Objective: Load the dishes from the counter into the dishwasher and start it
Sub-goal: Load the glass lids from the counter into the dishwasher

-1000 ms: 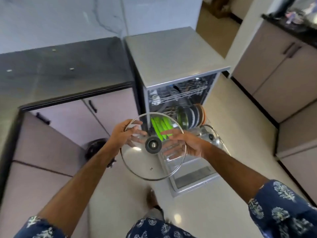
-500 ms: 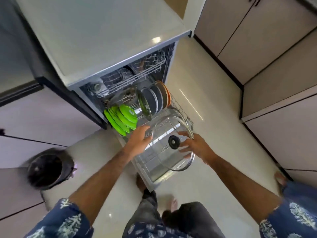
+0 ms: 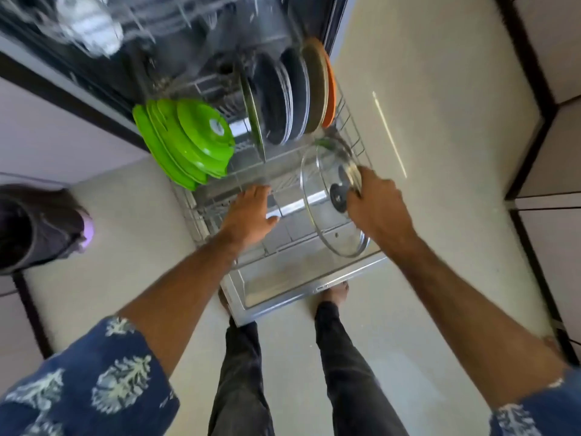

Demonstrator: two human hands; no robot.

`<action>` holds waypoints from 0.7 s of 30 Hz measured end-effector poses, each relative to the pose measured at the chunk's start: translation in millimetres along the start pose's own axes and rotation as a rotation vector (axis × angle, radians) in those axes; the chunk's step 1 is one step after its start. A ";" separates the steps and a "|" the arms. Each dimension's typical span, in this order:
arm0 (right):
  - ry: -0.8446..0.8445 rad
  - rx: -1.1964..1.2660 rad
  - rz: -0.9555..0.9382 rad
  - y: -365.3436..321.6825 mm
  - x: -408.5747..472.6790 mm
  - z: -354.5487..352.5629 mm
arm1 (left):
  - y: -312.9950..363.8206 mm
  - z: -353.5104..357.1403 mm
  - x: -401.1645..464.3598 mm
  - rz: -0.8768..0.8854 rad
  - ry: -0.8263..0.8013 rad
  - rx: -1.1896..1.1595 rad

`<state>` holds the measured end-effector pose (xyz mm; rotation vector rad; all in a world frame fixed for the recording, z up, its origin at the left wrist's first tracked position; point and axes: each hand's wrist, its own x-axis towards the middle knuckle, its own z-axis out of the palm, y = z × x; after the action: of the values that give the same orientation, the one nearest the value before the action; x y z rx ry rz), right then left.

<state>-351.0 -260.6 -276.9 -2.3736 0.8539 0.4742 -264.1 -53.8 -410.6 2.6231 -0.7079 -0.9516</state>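
Glass, rimmed in metal, is what your right hand (image 3: 379,209) holds: a pot lid (image 3: 330,199) with a dark knob at its middle. Your fingers are curled over the lid's right edge beside the knob, clamped on it, and the lid stands tilted on its edge at the right side of the lower rack (image 3: 251,262). Whether its bottom rim rests on the rack wires you cannot tell.

Your left hand (image 3: 251,214) reaches into the middle of the same rack, palm down, fingers straight and close together, holding nothing; the fingertips lie at the wires, though contact is not plain.

That rack is pulled out of the dishwasher (image 3: 220,33) over the open door (image 3: 270,291), whose near edge sits just in front of your bare feet. At the rack's far left stand green plates (image 3: 185,143), stacked on edge and leaning. To their right, farther back, stands a row of dark plates (image 3: 279,99) on edge, with an orange plate (image 3: 330,89) at the right end of the row, just beyond the lid's far rim. The upper rack, far and left, is blurred, with something pale in it.

On the floor at the left stands a dark bin (image 3: 34,228) beside the cabinets. Your blue patterned sleeves show at both near corners.
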 end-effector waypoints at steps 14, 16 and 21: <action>0.010 -0.085 -0.178 28.2 95.1 29.5 | 26.4 74.9 89.0 -0.080 -0.041 0.183; 0.012 -0.105 -0.179 25.8 102.2 36.4 | 30.3 78.2 96.2 -0.075 -0.052 0.198; 0.042 -0.087 -0.164 29.1 114.5 47.3 | 32.6 87.7 104.5 -0.079 -0.079 0.222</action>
<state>-292.7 -303.3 -381.6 -2.5160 0.6620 0.4044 -263.6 -143.1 -518.7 2.8380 -0.7742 -1.0592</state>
